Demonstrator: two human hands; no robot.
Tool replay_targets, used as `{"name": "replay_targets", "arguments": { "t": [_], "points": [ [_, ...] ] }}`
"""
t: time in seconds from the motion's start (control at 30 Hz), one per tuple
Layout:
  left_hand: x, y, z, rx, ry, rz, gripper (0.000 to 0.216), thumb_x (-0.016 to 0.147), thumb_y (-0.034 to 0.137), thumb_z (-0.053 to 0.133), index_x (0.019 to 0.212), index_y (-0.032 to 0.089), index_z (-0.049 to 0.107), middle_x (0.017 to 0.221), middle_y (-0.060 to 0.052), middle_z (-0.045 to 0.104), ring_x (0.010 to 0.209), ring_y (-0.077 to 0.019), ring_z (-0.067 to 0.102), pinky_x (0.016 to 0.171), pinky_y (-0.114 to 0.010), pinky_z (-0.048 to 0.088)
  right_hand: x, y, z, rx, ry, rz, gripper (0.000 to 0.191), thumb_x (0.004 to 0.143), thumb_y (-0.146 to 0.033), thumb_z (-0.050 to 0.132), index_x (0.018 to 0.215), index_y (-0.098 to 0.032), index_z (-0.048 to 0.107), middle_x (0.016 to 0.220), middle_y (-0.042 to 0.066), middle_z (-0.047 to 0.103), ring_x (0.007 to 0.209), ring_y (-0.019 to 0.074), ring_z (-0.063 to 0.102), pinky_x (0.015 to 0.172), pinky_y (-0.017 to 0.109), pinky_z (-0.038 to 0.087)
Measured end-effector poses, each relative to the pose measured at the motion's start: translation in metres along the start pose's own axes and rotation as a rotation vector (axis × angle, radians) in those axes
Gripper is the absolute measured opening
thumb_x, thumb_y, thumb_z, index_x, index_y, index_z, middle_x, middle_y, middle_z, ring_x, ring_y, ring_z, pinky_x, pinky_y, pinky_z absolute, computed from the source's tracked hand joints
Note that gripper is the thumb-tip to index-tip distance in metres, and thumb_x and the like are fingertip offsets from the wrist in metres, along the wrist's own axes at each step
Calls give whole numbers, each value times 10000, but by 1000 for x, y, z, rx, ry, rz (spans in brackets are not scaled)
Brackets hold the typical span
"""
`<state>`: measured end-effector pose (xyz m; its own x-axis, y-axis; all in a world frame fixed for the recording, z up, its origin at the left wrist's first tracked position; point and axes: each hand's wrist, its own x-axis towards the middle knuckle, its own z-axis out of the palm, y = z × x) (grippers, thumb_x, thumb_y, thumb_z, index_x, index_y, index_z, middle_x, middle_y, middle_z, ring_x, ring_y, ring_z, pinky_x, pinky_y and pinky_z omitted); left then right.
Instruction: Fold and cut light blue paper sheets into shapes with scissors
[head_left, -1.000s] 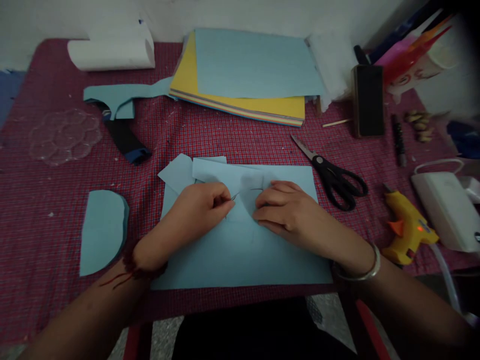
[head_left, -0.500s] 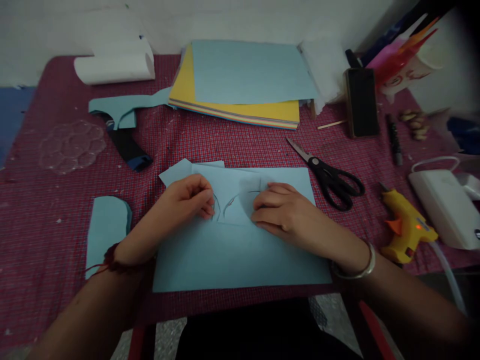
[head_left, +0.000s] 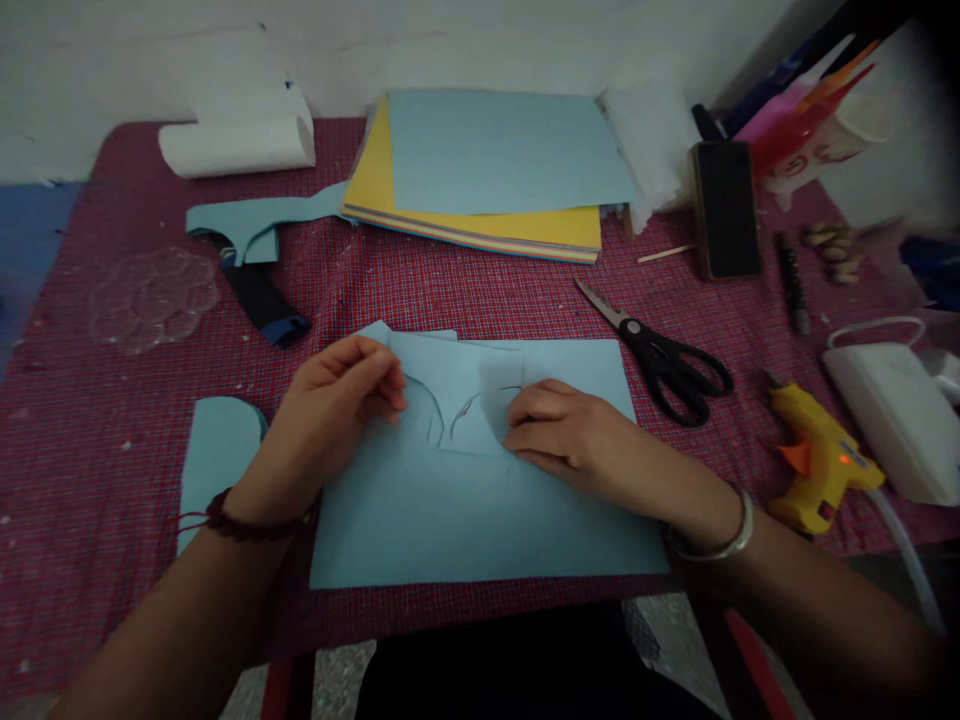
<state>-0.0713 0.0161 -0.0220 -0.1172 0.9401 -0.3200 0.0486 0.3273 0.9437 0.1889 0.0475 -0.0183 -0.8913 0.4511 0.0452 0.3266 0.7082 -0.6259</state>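
A large light-blue paper sheet point(head_left: 487, 530) lies flat in front of me. Over its upper part is a smaller blue paper cutout point(head_left: 465, 368) with curved cut edges. My right hand point(head_left: 559, 425) has its curled fingers on the cutout's right side, pressing it against the sheet. My left hand point(head_left: 349, 390) hovers by the cutout's left edge, thumb and forefinger pinched; whatever they may hold is hidden. Black-handled scissors point(head_left: 660, 355) rest to the right of the sheet. Folded blue paper point(head_left: 217, 450) lies left, partly behind my left forearm.
A stack of coloured paper point(head_left: 495, 155) stands at the back, a white roll point(head_left: 240, 145) to its left. On the right are a yellow glue gun point(head_left: 817, 460) with its light lit, a white box point(head_left: 896, 420) and a phone point(head_left: 726, 210). A clear plastic palette point(head_left: 154, 300) lies left.
My left hand has moved left and slightly up, away from the middle of the cutout, uncovering more of its curved left edge. My right hand stays in place.
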Motion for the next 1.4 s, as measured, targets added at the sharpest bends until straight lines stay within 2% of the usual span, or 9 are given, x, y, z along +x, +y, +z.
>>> {"name": "replay_targets", "arguments": {
  "t": [0.07,0.13,0.3,0.43,0.63,0.8,1.1,1.2,1.4],
  "points": [
    [-1,1,-2,-61,91,21,176,887,312,502,747,209,527,717,29,579,584,-93,540,499,-217,439,0,0,0,0,-4,6,196,946,-200,511,849,-176,680,928,54,600,894,174,527,814,330,442],
    [-3,4,-2,19,64,21,200,895,322,492,738,204,533,703,31,574,574,-93,524,501,-220,414,1,-1,-1,-2,-5,9,193,945,-198,514,852,-175,681,920,50,601,887,169,529,813,326,442],
    [-14,7,5,651,-295,197,197,839,267,513,667,185,565,628,22,549,606,-122,503,567,-249,396,1,-2,-2,-14,-3,6,192,939,-183,518,847,-173,686,913,51,604,881,168,532,815,322,441],
    [-19,4,9,841,-407,305,153,811,156,478,746,191,612,754,6,603,701,-129,549,640,-253,409,1,-1,-2,-17,4,0,195,939,-183,516,843,-166,686,929,61,610,895,173,530,824,322,445],
    [-17,1,9,901,-403,332,142,795,133,490,731,196,600,728,15,587,659,-120,526,615,-247,391,2,1,5,-28,105,40,115,902,-190,565,937,-172,673,990,78,608,958,202,531,868,372,454],
    [-19,0,10,919,-387,343,126,811,147,493,736,201,579,736,15,580,662,-124,521,605,-251,380,4,3,11,-116,165,79,401,833,-172,629,1229,-195,570,1160,122,580,1114,273,489,940,474,427],
    [-19,-6,7,917,-404,390,161,847,160,484,805,213,630,796,6,596,736,-132,562,653,-260,402,4,-7,9,-182,88,159,561,818,-170,646,1356,-197,488,1156,111,570,1068,271,486,935,440,389],
    [-18,-5,6,888,-418,401,177,845,157,486,820,219,649,816,1,617,753,-134,578,675,-263,419,3,-7,6,-180,42,153,517,813,-162,645,1315,-198,528,1076,92,589,1017,258,501,906,421,384],
    [-17,0,5,815,-434,348,181,860,200,479,807,200,652,795,-5,644,744,-142,586,685,-266,441,-11,10,-23,-192,-78,130,215,832,-129,610,1011,-229,676,955,44,582,917,206,525,887,378,359]
  ]
}}
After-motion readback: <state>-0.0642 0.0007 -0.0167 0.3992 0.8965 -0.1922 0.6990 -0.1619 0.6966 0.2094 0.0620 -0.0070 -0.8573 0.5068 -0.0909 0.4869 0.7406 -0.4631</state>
